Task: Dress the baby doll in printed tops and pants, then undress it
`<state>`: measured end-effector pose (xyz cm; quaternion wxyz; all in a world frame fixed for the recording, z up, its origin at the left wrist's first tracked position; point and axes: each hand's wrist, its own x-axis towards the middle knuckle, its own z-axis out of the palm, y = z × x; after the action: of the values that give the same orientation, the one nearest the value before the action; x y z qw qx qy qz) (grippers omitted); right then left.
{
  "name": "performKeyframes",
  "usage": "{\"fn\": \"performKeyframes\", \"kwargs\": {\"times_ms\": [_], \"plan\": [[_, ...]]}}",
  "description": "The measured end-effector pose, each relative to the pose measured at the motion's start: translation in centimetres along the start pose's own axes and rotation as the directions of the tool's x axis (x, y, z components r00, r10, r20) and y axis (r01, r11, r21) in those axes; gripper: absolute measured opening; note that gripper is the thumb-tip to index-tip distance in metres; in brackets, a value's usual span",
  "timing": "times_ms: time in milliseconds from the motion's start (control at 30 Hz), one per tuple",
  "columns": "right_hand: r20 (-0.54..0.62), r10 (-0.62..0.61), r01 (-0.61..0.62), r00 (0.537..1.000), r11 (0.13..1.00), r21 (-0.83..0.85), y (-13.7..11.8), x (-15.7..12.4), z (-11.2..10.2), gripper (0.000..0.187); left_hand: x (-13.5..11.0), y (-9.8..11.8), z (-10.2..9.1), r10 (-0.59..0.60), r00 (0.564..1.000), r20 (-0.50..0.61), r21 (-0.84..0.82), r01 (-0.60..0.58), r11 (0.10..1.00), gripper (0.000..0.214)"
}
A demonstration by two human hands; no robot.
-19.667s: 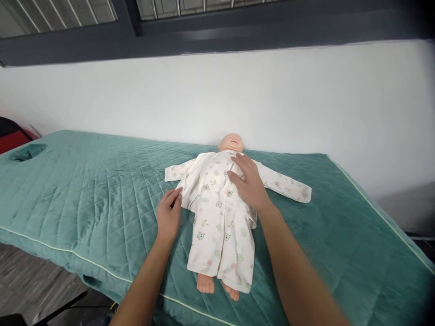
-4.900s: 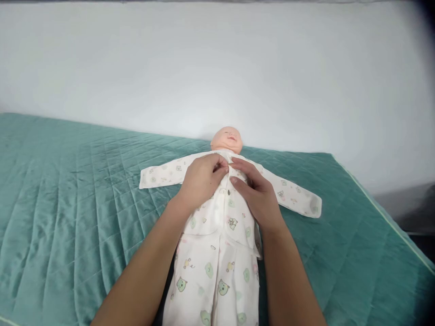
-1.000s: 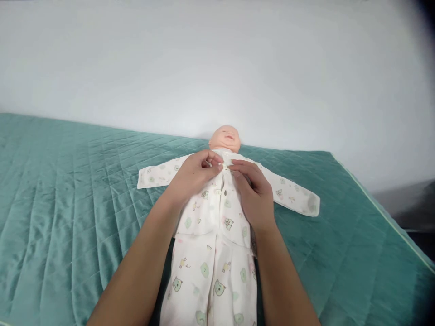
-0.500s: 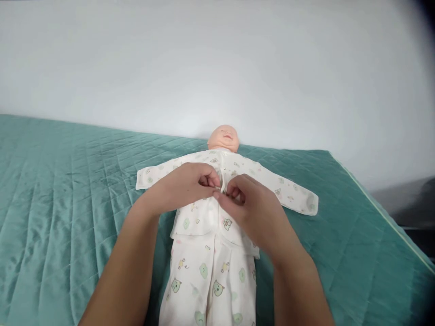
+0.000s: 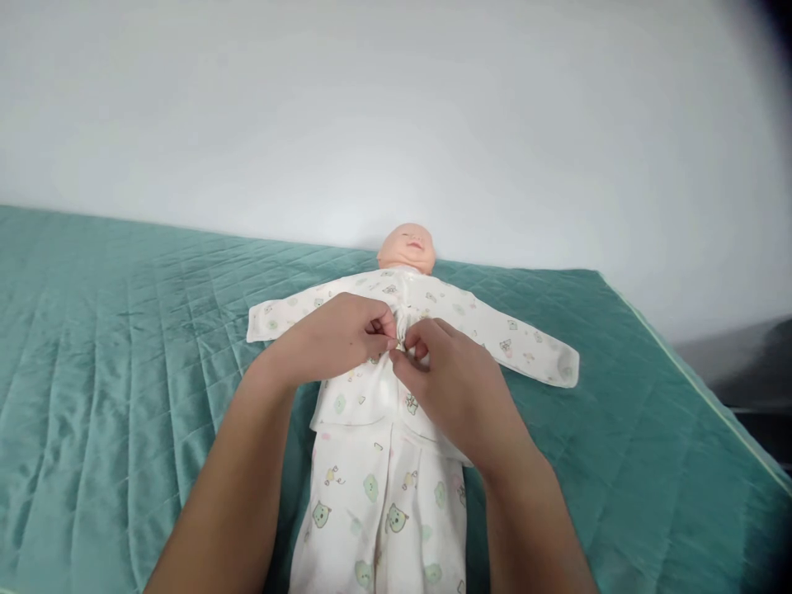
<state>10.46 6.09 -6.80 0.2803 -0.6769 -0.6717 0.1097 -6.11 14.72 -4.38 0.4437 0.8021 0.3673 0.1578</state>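
Observation:
A baby doll (image 5: 407,246) lies on its back on a teal quilted bed (image 5: 124,330), head toward the wall. It wears a white printed top (image 5: 483,326) with sleeves spread wide, and matching trousers (image 5: 377,503). My left hand (image 5: 334,337) pinches the left edge of the top's front opening at mid chest. My right hand (image 5: 454,388) pinches the facing edge, fingertips meeting my left hand's. What lies between the fingertips is hidden.
A plain white wall (image 5: 396,124) rises right behind the bed. The bed's right edge (image 5: 693,388) drops off to a dark floor at the far right.
Both hands have slid from the doll's collar down to mid chest on the front opening. The top now lies closed near the neck.

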Motion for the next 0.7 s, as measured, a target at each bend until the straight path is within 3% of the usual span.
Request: {"fn": "performKeyframes", "kwargs": {"times_ms": [100,233,533,700], "plan": [[0.03,0.022,-0.024,0.999,0.997,0.07,0.1,0.2,-0.3,0.017,-0.1,0.1,-0.1,-0.01,1.0,0.016,-0.068,0.011,0.998,0.011],[0.12,0.102,-0.137,0.987,0.935,0.328,1.1,0.5,-0.9,0.01,0.0,0.2,-0.1,-0.041,0.999,0.031,-0.161,0.045,0.986,0.009],[0.333,0.234,-0.403,0.914,0.627,0.666,1.6,0.4,-1.0,0.007,0.1,0.6,0.6,-0.017,1.0,0.013,0.057,0.017,0.998,0.01],[0.442,0.195,-0.483,0.875,0.36,0.798,1.4,0.6,-0.9,0.01,-0.1,0.5,0.3,-0.049,0.994,0.093,-0.073,0.056,0.996,0.014]]}}
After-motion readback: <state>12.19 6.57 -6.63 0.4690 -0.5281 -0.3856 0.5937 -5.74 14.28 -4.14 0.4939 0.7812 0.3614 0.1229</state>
